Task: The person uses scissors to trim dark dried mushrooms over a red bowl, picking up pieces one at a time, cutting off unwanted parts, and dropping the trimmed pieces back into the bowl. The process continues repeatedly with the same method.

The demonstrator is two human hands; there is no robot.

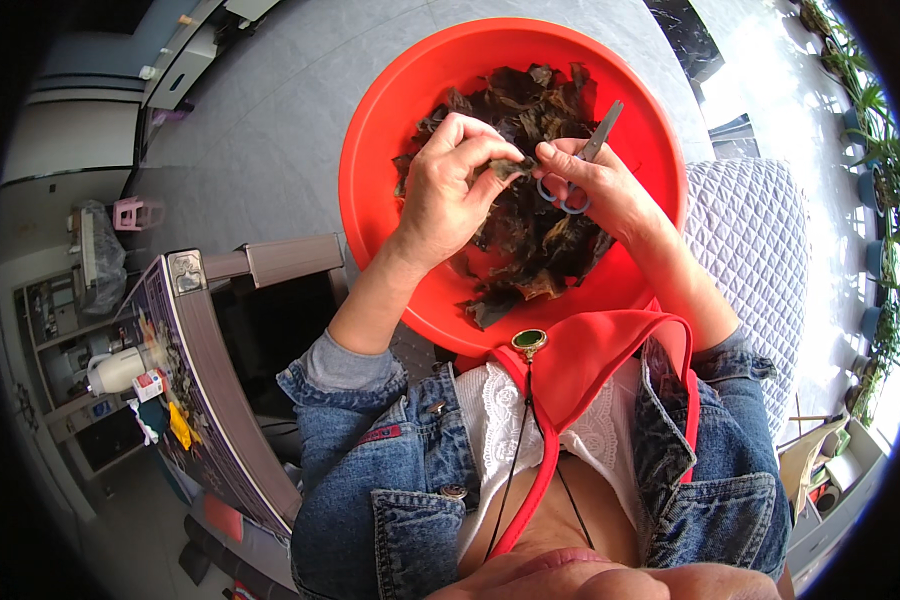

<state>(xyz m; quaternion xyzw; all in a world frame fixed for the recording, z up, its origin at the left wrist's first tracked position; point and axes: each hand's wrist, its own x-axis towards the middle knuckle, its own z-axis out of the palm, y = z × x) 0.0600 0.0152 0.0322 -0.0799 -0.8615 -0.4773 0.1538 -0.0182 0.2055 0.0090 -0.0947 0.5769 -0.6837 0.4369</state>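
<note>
Before me stands a wide red plastic basin (379, 97) holding a loose heap of dark brown-green, crinkled leafy pieces (525, 97), which look like dried leaves or seaweed. Over the heap, my left hand (454, 187) pinches a small leafy piece (508, 168) between thumb and fingers. My right hand (596, 180) holds scissors (601, 133) with blue handle loops. Their metal blades point up and away from the pinched piece. The right thumb and fingertips are close to that piece's edge; whether they touch it I cannot tell.
A quilted grey cover (750, 277) lies on a seat to the right. To the left is a table (259, 405) with a cream jug (116, 371) and small items on it. A pink stool (136, 214) stands farther off. Potted plants (877, 187) line the bright right side.
</note>
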